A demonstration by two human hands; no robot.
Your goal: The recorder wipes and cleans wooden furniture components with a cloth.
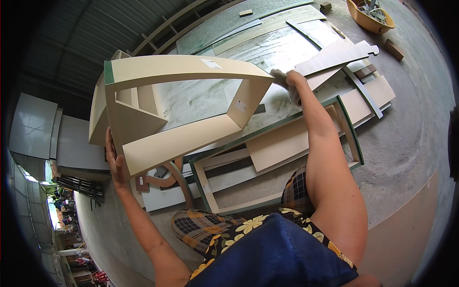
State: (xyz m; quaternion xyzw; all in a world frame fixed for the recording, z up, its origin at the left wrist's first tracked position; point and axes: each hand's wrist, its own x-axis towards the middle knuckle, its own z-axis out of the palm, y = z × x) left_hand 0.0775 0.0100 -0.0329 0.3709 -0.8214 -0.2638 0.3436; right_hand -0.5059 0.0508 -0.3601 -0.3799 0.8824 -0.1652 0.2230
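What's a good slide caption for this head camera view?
Left hand steadies a beige wooden shelf unit while right hand wipes it with a cloth.

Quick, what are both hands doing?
Left hand: open, flat against the beige cabinet frame.
Right hand: closed on a white cloth at the frame's edge.

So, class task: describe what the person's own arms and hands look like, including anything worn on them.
Both forearms are bare, with no sleeves, watch or bracelet visible. The left hand is bare too. The right hand seems covered by a pale, whitish cloth or glove; which of the two cannot be told. No rings or markings can be seen.
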